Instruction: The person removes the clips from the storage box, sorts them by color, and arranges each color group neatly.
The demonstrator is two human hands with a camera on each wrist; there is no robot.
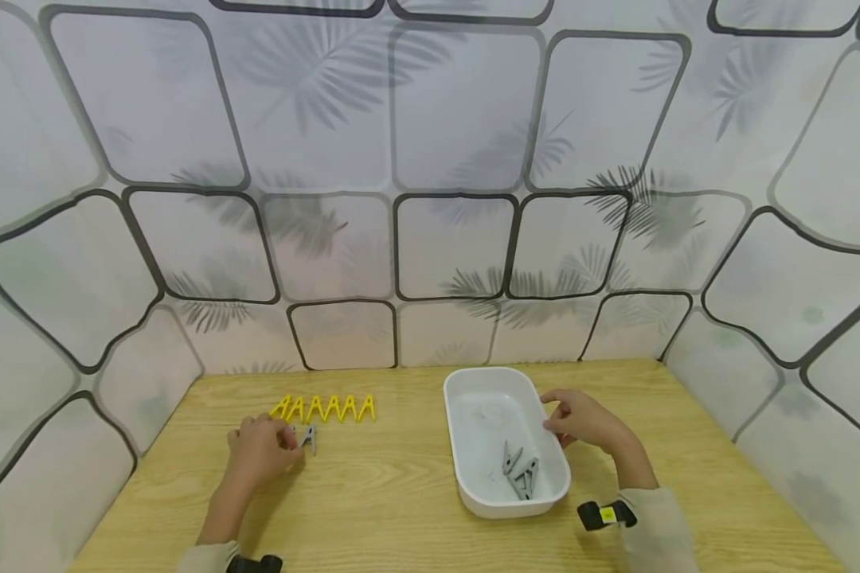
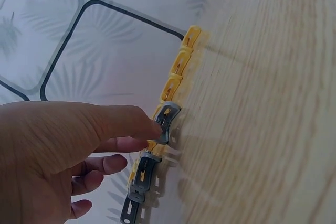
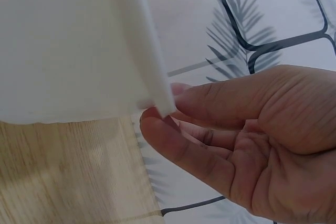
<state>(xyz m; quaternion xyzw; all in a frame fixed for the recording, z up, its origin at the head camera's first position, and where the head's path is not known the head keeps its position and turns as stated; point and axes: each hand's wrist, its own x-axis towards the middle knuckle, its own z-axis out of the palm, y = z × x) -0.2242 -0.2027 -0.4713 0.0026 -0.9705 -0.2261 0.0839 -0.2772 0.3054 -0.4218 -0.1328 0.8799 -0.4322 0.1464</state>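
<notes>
On the wooden table [image 1: 401,493] a row of yellow clothespins [image 1: 322,408] stands near the back wall. Just in front of it is a grey clothespin [image 1: 309,438]. My left hand [image 1: 287,442] lies beside that clothespin. In the left wrist view its outstretched fingertip [image 2: 152,128] touches a grey clothespin [image 2: 168,120] that stands in line with other grey ones [image 2: 143,174] and the yellow ones [image 2: 181,64]. A white tub [image 1: 473,382] holds several grey clothespins [image 1: 519,475]. My right hand [image 1: 553,418] pinches the tub's right rim [image 3: 155,85] between thumb and fingertips.
Patterned wall panels [image 1: 430,239] close off the table at the back and on both sides. Bare wood lies in front of both hands and between the clothespin row and the tub. A black wrist camera [image 1: 605,515] sits on the right forearm.
</notes>
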